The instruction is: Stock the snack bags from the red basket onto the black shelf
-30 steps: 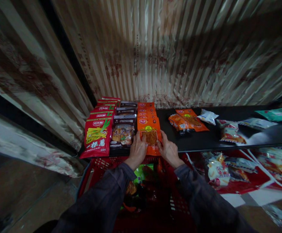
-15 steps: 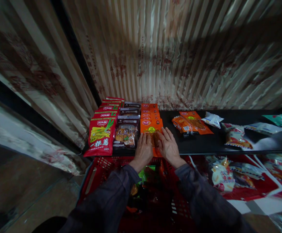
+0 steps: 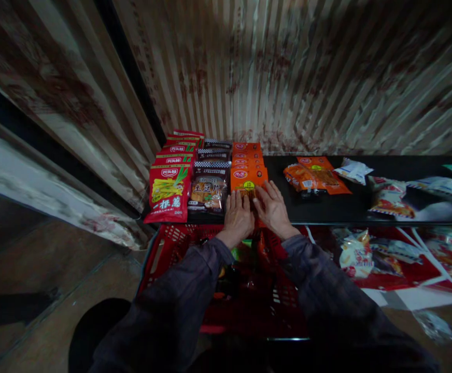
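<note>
My left hand [image 3: 239, 216] lies flat on the lower left part of the front orange snack packet [image 3: 245, 178], fingers stretched out. On the right side of the same packet rests my right hand [image 3: 274, 210], its fingers extended and slightly spread. Neither hand grips anything. Behind that packet several more orange packets overlap in a row running back. A dark potato-slice packet [image 3: 209, 189] heads the row just left of my left hand. Farther left is a row of red snack packets [image 3: 169, 191] with green and yellow pictures.
The packets lie on a black shelf [image 3: 276, 171]. Below it stands a red basket [image 3: 159, 259] with packets inside. Loose orange packets [image 3: 323, 176] and a white-and-red packet [image 3: 391, 197] lie to the right. A red bag [image 3: 389, 280] holds more snacks. A striped curtain [image 3: 257, 77] hangs behind.
The view has shifted, so the shelf and packets appear higher and a little to the right. Both hands stay flat on the front orange packet, with little change in pose.
</note>
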Demonstrator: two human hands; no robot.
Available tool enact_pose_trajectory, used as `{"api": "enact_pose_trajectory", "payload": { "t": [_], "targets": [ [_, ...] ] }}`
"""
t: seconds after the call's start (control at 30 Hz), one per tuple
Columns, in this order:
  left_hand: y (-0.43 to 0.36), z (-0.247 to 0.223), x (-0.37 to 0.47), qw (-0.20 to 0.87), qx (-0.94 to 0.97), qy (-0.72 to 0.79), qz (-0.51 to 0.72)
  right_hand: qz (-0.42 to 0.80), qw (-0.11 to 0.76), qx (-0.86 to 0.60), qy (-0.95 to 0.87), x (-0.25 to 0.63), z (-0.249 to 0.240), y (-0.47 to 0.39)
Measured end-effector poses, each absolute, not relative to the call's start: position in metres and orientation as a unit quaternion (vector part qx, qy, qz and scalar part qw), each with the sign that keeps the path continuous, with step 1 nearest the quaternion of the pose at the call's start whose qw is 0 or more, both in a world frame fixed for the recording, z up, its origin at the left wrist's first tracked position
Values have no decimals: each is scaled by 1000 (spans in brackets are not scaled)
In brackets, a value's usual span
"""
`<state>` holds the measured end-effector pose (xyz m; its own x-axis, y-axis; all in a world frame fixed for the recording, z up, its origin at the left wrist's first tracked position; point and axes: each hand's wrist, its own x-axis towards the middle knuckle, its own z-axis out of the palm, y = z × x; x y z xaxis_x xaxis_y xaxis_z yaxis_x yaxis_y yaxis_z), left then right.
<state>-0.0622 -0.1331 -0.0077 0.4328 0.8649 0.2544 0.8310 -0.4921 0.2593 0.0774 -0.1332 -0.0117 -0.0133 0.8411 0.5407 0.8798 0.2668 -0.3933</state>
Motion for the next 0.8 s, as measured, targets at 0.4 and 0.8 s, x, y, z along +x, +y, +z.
{"api": "enact_pose_trajectory", "payload": {
  "t": [0.4, 0.8],
  "targets": [
    [-190, -23, -118, 158, 915, 338, 152, 182, 90, -655, -728, 69, -69, -244],
    [-184, -118, -239, 238, 712, 643, -154, 249, -77, -741, -619, 71, -155, -218]
  ]
}}
